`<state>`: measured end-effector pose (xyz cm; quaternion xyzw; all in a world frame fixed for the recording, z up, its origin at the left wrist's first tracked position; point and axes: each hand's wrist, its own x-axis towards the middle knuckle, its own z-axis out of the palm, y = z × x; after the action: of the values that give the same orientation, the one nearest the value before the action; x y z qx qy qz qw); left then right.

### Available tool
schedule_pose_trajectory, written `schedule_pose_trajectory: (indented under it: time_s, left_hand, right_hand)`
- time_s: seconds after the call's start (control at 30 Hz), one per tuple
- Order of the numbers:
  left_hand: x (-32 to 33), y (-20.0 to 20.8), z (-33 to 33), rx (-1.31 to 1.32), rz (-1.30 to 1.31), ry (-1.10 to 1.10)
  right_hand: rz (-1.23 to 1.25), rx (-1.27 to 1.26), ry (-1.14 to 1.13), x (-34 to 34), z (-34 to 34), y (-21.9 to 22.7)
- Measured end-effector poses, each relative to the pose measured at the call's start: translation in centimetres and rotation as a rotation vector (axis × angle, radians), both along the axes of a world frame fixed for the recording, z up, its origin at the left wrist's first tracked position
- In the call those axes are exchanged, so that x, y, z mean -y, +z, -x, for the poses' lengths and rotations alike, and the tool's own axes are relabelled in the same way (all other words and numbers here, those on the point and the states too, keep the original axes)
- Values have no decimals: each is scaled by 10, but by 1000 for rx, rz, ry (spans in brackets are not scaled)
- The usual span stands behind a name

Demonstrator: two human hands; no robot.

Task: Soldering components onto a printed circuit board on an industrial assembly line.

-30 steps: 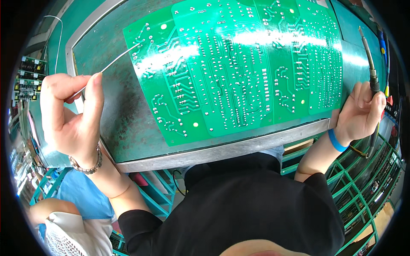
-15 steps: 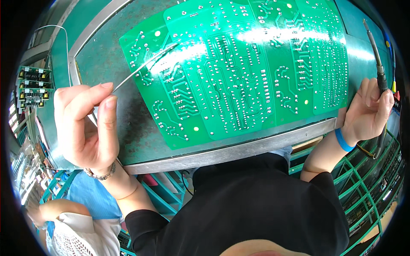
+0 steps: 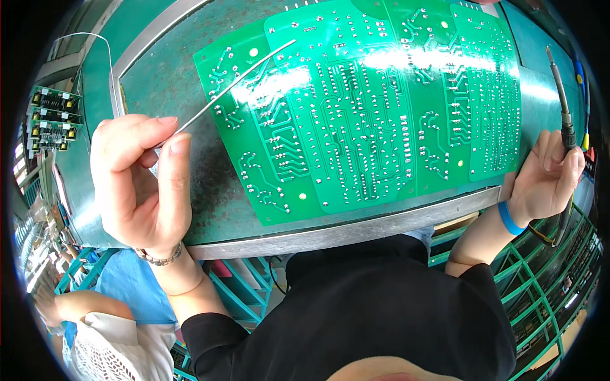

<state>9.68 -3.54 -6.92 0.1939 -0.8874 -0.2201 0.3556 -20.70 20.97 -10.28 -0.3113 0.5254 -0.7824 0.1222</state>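
Observation:
A large green circuit board lies solder side up on the bench in front of me, with bright glare across its upper part. My left hand, at the board's left, pinches a length of solder wire between thumb and forefinger. The wire's free end slants up and over the board's upper left area; I cannot tell whether it touches. Beyond the board's right edge, my right hand grips a soldering iron by its handle. Its tip points up, away from the board.
A metal strip edges the bench near me. Stacked assembled boards stand at far left. Pens or tools lie at far right, above a green rack. Another person's arm shows at lower left.
The circuit board appears slightly further right and lower in view. My left hand and the solder wire have moved a little right, the wire's end rising. My right hand sits slightly lower.

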Motion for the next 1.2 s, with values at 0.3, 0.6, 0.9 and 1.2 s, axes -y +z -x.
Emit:
schedule_pose_trajectory:
  time_s: [0.3, 0.6, 0.9, 1.2]
  left_hand:
    - [0, 2, 4, 75, 96, -43]
    - [2, 3, 6, 87, 174, -68]
    - [3, 5, 6, 57, 207, -103]
    - [1, 5, 4, 44, 212, -119]
  right_hand:
    - [21, 0, -4, -1, 0, -2]
    - [6, -37, 22, 0, 1, -1]
    - [1, -19, -1, 0, 0, 0]
    - [12, -15, -25, 1, -1, -1]
